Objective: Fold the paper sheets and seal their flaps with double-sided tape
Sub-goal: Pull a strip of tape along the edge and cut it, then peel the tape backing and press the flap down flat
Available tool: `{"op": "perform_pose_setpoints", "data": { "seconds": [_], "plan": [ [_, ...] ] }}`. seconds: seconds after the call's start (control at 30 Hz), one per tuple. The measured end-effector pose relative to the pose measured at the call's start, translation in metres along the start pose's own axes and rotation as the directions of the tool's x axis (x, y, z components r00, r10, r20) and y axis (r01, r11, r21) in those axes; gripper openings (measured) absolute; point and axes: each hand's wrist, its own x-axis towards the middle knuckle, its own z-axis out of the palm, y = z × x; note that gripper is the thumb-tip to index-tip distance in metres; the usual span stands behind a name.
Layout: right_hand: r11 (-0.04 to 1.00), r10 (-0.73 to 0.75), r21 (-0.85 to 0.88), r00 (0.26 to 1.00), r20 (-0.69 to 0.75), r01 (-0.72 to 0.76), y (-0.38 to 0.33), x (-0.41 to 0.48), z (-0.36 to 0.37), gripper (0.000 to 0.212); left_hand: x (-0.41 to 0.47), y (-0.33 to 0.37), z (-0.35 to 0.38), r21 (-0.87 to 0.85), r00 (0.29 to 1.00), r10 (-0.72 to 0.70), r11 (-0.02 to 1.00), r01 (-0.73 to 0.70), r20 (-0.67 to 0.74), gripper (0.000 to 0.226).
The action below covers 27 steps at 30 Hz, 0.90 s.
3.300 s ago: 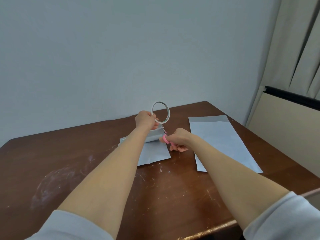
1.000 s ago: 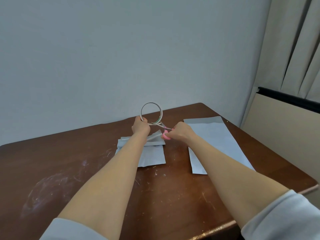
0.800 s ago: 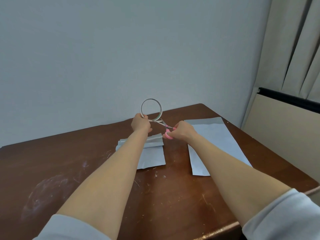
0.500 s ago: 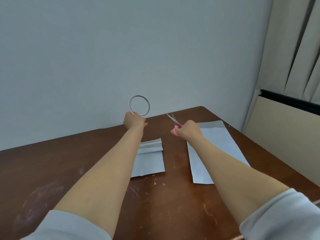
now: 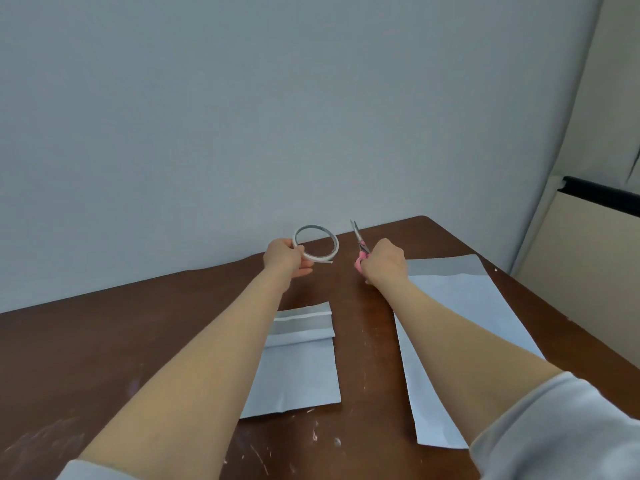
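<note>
The left hand (image 5: 285,258) grips a thin roll of double-sided tape (image 5: 316,244) by its near-left rim, with a short free tail sticking out to the right. The right hand (image 5: 384,263) is closed around the pink handles of a small pair of scissors (image 5: 359,245), blades pointing up and away. Whether the blades are fully closed is too small to tell. Both hands are raised over the far part of the desk (image 5: 138,323), near each other but apart, and neither touches paper.

The folded sheet (image 5: 298,372) lies on the desk below them, its left side hidden under the left forearm. Its main fold looks done. A white tape strip (image 5: 301,316) runs across the grey flap at its far end, which appears open rather than pressed down. So the tape seems laid and cut, while peeling the liner, if there is one, and sealing the flap are probably left.

The second sheet (image 5: 457,327) lies flat to the right, partly under the right forearm, with a grey band at its far end. It appears unfolded and untaped, so roughly half the work remains.
</note>
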Motion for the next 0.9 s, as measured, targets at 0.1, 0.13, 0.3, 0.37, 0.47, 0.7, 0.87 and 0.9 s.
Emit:
{"op": "perform_pose_setpoints", "data": {
  "seconds": [0.1, 0.13, 0.3, 0.37, 0.47, 0.7, 0.87, 0.9],
  "plan": [
    [0.992, -0.033, -0.124, 0.999, -0.003, 0.032, -0.003, 0.014, 0.007, 0.035, 0.014, -0.006, 0.005, 0.015, 0.999, -0.052, 0.999, 0.051, 0.009, 0.029],
    [0.987, -0.037, -0.156, 0.999, -0.003, 0.036, -0.004, 0.018, 0.01, 0.037, 0.018, -0.009, 0.007, 0.015, 0.997, -0.074, 0.997, 0.073, 0.011, 0.029],
    [0.991, -0.029, -0.126, 0.999, 0.035, 0.033, -0.007, 0.034, 0.021, 0.032, 0.033, -0.015, 0.006, 0.059, 0.991, -0.13, 0.99, 0.131, -0.014, 0.035],
    [0.993, -0.029, -0.112, 0.997, 0.073, 0.037, -0.01, 0.035, 0.021, 0.015, 0.034, -0.015, 0.004, 0.076, 0.991, -0.135, 0.988, 0.136, -0.02, 0.037],
    [0.998, -0.001, -0.066, 0.993, 0.121, 0.009, -0.009, 0.036, 0.022, 0.006, 0.032, -0.016, 0.001, 0.116, 0.991, -0.133, 0.984, 0.136, -0.032, 0.037],
    [0.992, -0.063, -0.104, 0.993, 0.1, 0.073, -0.011, 0.013, 0.011, 0.026, 0.014, -0.014, -0.025, 0.373, 0.995, 0.054, 0.928, -0.017, -0.088, 0.027],
    [0.983, -0.126, -0.115, 0.982, 0.14, 0.143, -0.014, -0.033, 0.001, 0.03, -0.024, -0.017, -0.064, 0.671, 0.954, 0.298, 0.702, -0.239, 0.027, 0.024],
    [0.982, -0.13, -0.116, 0.98, 0.153, 0.149, -0.015, -0.042, -0.002, 0.031, -0.034, -0.018, -0.072, 0.701, 0.943, 0.329, 0.66, -0.269, 0.052, 0.026]
  ]
}}
